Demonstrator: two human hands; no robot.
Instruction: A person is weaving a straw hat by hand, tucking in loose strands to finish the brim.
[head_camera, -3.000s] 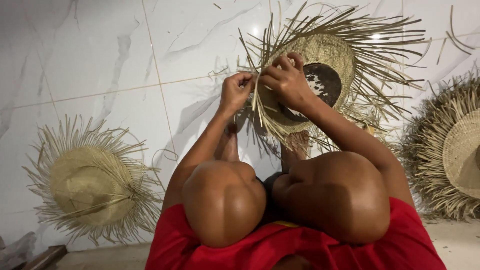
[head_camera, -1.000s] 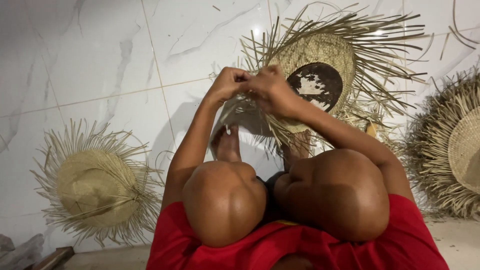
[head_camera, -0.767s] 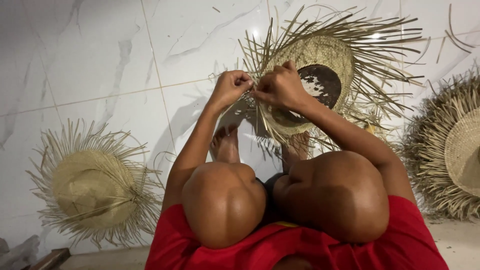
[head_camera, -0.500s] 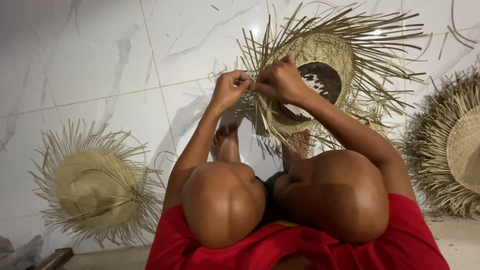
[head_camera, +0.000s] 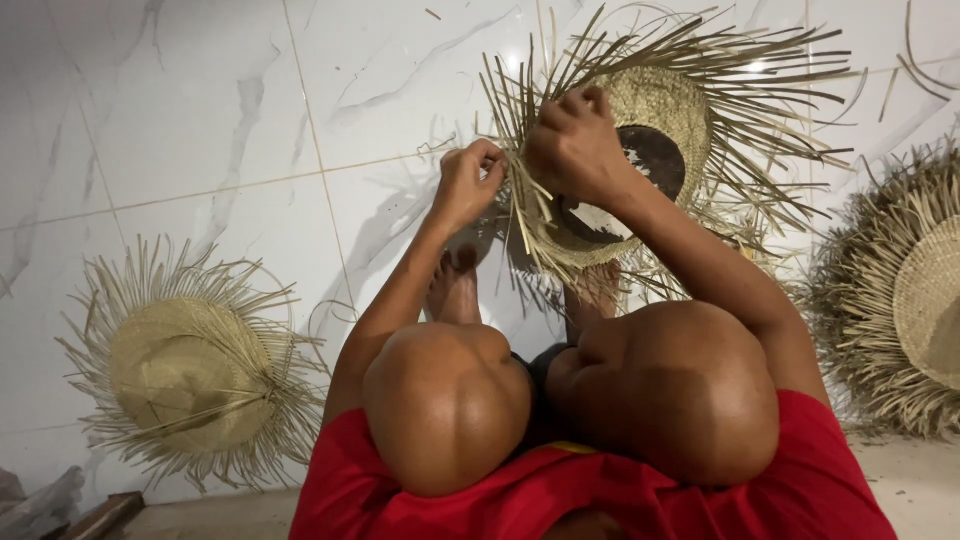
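Head view. The person sits with both knees drawn up, bare feet flat on the white marble floor. A half-woven straw hat is held up beyond the knees, above the feet, with loose straw strips fanning out from its rim on all sides.

Left hand: the grip is narrow, fingers pinched on the straw strips at the hat's left edge.

Right hand: the grip is closed over the hat's rim, knuckles toward the camera, just beside the left hand.

A second unfinished straw hat lies on the floor at lower left, well apart from the hands. A third hat lies at the right edge, partly cut off. A red garment covers the lap.
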